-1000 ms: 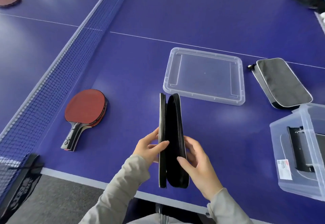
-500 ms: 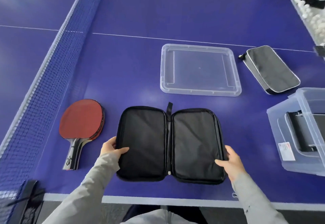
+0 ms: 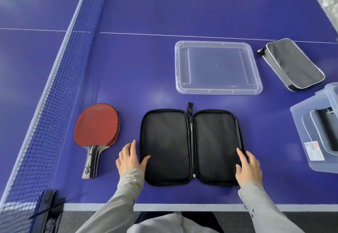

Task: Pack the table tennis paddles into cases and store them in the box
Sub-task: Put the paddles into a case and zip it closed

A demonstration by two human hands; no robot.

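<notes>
Plainly the step in hand is loading: the black case (image 3: 191, 146) lies unzipped and spread flat on the counter (image 3: 146, 59), both halves bare, close to the near edge. The left hand (image 3: 129, 159) rests flat beside the case's left rim, thumb touching it, grip apart and holding nothing. The right hand (image 3: 247, 165) lies on the right rim with fingers relaxed, steadying rather than clamping.

The red paddles (image 3: 97, 124), seemingly two stacked, sit just left of the case, handles pointing toward the person. The next move probably falls to the left hand: close a grip on a handle, lift, and lay the blade into one half with the handle lined up along the case's length, so the zip can run round it.

Room is fair. The net (image 3: 60, 86) hems in the paddles' far left side, so the lift is best taken rightward. The clear lid (image 3: 219, 92) lies beyond the case, well apart. A second, zipped case (image 3: 294, 64) sits far right, and the box (image 3: 301, 141), with a case already inside, stands at the right edge.
</notes>
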